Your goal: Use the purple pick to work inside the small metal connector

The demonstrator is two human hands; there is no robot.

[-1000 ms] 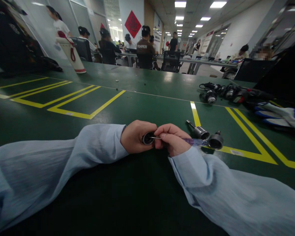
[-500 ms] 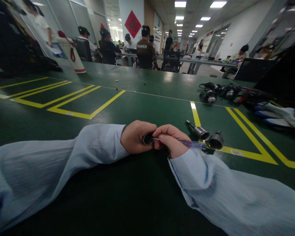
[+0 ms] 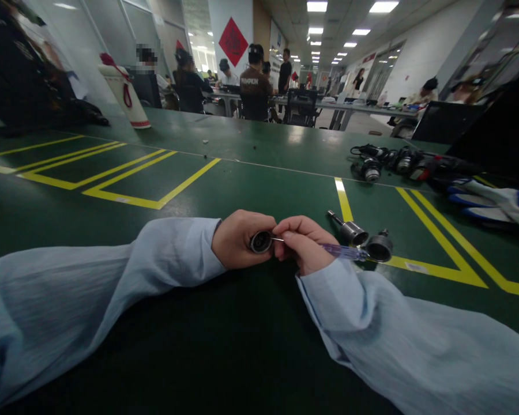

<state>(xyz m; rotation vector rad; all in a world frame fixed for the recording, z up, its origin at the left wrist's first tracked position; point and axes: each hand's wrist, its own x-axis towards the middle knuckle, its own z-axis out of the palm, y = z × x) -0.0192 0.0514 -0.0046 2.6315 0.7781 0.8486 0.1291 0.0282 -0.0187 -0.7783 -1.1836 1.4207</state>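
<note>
left hand (image 3: 237, 237): fingers curled round a dark grey, hollow metal cup (image 3: 260, 242), mouth showing, the rest lost in the fist
right hand (image 3: 308, 243): thumb and fingertips pinching a slim screwdriver with a clear purple plastic handle (image 3: 343, 252), its middle blocked by the hand
screwdriver tip: right at the cup's mouth, honestly can't tell if it's touching
spare parts: a grey metal cup with a long stem (image 3: 353, 233) plus a stubbier dark metal cup (image 3: 379, 248), near the handle's end
far right: blue-and-white gloves (image 3: 497, 199), cut off, beside a murky black-and-silver gear pile (image 3: 371, 171)
</note>
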